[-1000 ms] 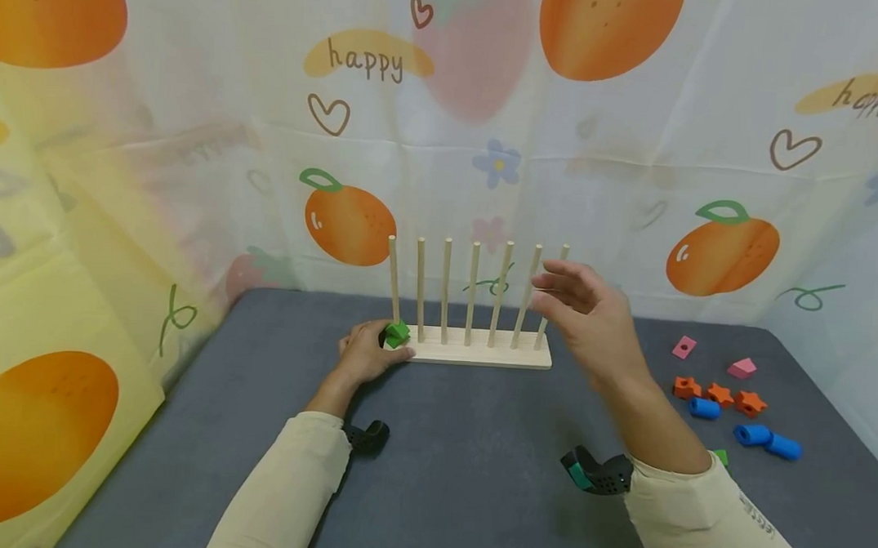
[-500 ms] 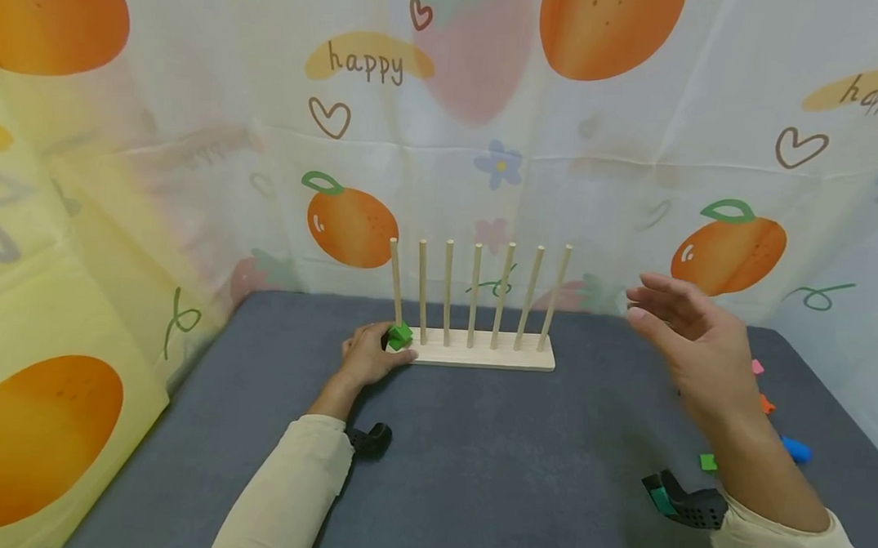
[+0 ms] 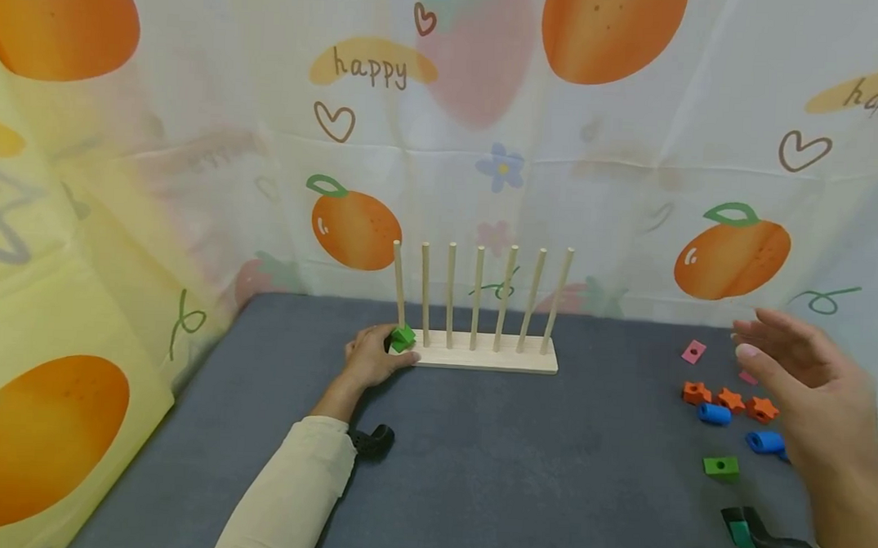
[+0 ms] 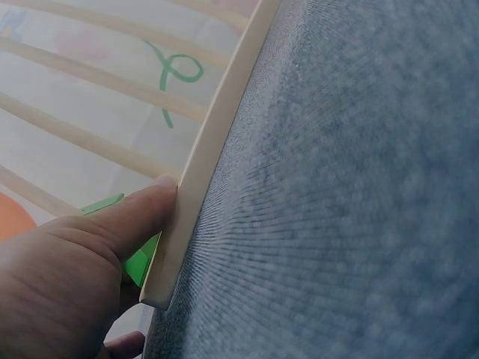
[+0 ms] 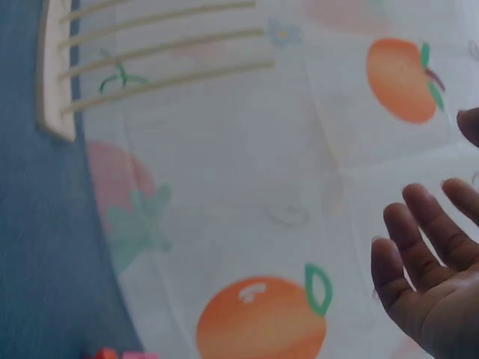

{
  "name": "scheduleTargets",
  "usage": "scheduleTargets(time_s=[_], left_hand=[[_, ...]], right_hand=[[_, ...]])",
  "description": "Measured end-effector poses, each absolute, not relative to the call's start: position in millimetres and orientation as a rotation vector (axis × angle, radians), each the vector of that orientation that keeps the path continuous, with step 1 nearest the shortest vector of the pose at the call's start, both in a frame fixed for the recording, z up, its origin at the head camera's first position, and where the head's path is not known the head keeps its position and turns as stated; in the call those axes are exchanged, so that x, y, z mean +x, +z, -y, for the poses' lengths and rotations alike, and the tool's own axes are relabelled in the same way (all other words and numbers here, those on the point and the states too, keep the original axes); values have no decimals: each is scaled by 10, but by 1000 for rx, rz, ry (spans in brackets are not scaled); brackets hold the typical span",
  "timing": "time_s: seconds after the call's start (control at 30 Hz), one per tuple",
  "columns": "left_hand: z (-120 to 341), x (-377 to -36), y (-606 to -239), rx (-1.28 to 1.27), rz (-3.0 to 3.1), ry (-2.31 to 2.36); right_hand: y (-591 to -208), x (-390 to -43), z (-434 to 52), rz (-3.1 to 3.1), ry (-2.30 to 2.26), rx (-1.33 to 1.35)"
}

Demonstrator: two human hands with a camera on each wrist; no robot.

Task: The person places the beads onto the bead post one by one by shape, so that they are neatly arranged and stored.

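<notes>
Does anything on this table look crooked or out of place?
Slightly. The pegs on the right of the wooden peg rack lean rightward rather than standing straight. The green block sits tilted at the leftmost peg's foot, by the left hand. Nothing looks spilled or broken.

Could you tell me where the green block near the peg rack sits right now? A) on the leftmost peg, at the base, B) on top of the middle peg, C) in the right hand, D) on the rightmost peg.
A: the green block sits at the foot of the leftmost peg of the peg rack, beside the left hand.
</notes>
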State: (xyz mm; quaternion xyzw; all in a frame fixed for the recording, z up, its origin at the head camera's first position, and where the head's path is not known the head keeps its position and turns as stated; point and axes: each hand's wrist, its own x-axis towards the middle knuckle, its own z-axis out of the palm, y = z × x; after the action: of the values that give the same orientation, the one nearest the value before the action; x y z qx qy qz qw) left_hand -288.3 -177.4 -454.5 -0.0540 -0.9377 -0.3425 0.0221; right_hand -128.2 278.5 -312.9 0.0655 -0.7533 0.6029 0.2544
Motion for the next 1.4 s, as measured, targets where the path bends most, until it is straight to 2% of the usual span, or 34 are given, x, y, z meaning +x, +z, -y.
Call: scheduleTargets(time_s=[0.53, 0.77, 0.97, 1.2, 1.4], left_hand=[[1785, -2885, -4561, -156, 2916, -1038], [1781, -2866, -4545, -142, 2917, -1052], [1773, -2880, -4553, -177, 2912, -1042], [1781, -2867, -4566, -169, 2905, -1059], [1790, -2883, -4567, -153, 2906, -1074]], right_hand=[[-3818, -1085, -3270, 2374, 1280, 96], [-4146, -1083, -3440, 2457, 1288, 73], [-4440, -1056, -3609, 2401, 1545, 139], [-4538, -1081, -3637, 2775, 1352, -110], [-4566, -1107, -3588, 2933, 1126, -57]])
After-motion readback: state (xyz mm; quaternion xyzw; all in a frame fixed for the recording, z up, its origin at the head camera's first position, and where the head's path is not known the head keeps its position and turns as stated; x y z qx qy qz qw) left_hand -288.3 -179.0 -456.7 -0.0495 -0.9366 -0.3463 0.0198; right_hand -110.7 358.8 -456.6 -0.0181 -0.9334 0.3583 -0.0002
